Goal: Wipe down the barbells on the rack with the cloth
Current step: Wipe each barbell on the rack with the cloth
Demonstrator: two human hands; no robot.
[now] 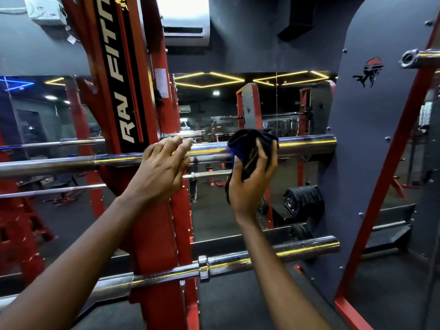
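Cloth (247,144) bunched on upper bar (307,145) toward its right end, gripped by right hand (250,184). Left hand (162,167) laid on bar beside upright (154,234), fingers loosely spread.

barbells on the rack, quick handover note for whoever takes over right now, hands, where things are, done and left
Left hand: open, fingers resting on top of the upper barbell, beside the red rack upright.
Right hand: grips the dark cloth, bunched against that bar's sleeve.
Done: wiping of the upper sleeve is under way; how far cannot be told.
Left: the lower barbell, whose sleeve looks spotted, and the bar end at top right.
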